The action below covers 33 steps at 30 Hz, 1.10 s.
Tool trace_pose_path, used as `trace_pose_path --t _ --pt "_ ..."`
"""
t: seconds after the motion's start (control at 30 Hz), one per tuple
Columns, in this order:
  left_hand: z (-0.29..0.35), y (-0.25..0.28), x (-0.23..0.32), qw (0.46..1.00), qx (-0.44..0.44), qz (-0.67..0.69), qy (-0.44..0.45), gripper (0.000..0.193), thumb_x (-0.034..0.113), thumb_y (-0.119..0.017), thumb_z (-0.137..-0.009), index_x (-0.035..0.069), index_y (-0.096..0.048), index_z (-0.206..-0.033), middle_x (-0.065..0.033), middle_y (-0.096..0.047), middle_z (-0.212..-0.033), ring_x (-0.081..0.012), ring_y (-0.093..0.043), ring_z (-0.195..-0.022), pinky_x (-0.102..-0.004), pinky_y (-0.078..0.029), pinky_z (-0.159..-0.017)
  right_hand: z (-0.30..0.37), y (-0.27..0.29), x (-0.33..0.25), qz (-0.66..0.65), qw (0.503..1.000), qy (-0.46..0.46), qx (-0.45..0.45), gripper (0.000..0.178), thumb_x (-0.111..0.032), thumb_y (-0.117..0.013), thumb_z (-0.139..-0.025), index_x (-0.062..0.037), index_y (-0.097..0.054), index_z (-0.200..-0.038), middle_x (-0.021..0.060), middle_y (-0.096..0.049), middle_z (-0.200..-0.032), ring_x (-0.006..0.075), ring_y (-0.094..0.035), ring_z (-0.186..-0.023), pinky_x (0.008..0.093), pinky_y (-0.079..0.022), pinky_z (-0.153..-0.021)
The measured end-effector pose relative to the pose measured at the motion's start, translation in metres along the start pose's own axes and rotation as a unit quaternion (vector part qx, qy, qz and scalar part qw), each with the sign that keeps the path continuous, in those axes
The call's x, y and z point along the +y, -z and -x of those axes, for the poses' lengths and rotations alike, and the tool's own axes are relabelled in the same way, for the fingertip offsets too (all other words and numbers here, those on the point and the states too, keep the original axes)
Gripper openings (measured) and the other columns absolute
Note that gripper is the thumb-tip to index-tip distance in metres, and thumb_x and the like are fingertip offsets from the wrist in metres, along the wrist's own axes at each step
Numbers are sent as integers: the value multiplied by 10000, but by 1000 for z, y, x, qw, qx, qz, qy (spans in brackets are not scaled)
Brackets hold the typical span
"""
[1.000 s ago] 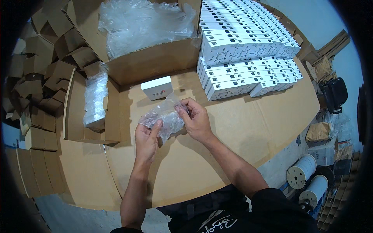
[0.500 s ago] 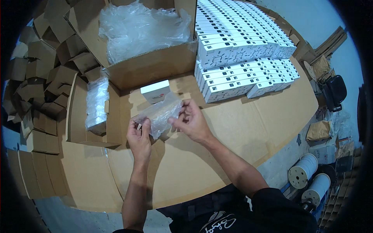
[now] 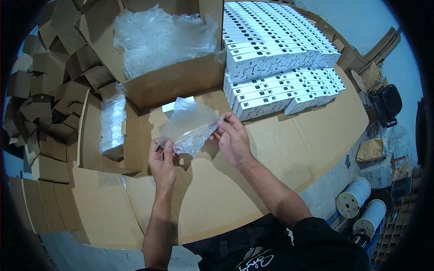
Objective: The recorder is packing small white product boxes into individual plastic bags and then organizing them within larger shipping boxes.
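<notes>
Stretched between my two hands is a clear plastic bag, crinkled along its lower part. My left hand pinches its near left corner between thumb and fingers. At the right corner, my right hand grips the bag with its fingertips. Behind the bag sits a small white box on the cardboard-covered table, partly hidden by the plastic. Left of my hands stands an open cardboard box with a row of plastic-wrapped items inside.
A large carton filled with loose plastic bags stands at the back. To its right rise stacked rows of white flat units. Open brown cartons crowd the far left. Cable spools stand on the floor at right.
The bag has been spread wider and lifted flatter, now covering more of the white box. My right hand has moved slightly right; my left has barely shifted.
</notes>
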<state>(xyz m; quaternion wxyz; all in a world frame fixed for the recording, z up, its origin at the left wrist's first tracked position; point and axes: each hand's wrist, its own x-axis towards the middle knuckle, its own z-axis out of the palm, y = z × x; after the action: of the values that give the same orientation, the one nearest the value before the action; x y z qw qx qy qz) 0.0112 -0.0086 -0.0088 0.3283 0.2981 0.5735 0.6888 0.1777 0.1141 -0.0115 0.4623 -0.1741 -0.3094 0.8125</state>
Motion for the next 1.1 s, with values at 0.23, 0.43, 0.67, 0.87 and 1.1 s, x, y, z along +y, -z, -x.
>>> trace_pose_path --t 0.23,0.43,0.67,0.87,1.1 --pt "1 -8 3 999 28 -3 -14 85 170 -559 -1063 89 -556 -1038 27 -566 -889 -44 -534 -709 -223 -475 -591 7 -10 -11 -65 997 -27 43 200 -141 -614 -1005 -100 -542 -1187 41 -609 -1122 132 -581 -1016 299 -496 -782" --pt "4 -8 2 1000 -6 -5 13 161 136 -619 -1026 17 -546 -1106 -21 -599 -914 -77 -574 -777 -237 -510 -684 17 -28 12 274 961 -22 34 263 -181 -670 -985 -28 -569 -1174 14 -646 -957 64 -601 -802 249 -500 -657" --pt "3 -14 5 978 27 -129 -160 293 101 -683 -965 3 -564 -1214 -64 -631 -1005 -131 -610 -940 -269 -503 -806 14 -15 15 402 915 -6 -27 150 -119 -590 -1016 -1 -636 -1096 15 -642 -886 81 -583 -770 272 -495 -691" --pt "5 -8 3 983 77 -160 -44 208 203 -634 -1019 -2 -640 -1053 -25 -635 -871 -105 -590 -837 -285 -495 -745 20 -26 21 482 861 53 -151 149 -84 -553 -966 11 -598 -1072 191 -651 -839 274 -645 -733 409 -508 -714" --pt "1 -11 3 966 127 -179 -135 287 263 -566 -1061 13 -593 -923 3 -557 -789 -83 -489 -739 -270 -443 -666 21 -27 38 457 880 125 2 149 -121 -601 -1013 20 -590 -1062 76 -645 -808 110 -596 -688 288 -497 -645"
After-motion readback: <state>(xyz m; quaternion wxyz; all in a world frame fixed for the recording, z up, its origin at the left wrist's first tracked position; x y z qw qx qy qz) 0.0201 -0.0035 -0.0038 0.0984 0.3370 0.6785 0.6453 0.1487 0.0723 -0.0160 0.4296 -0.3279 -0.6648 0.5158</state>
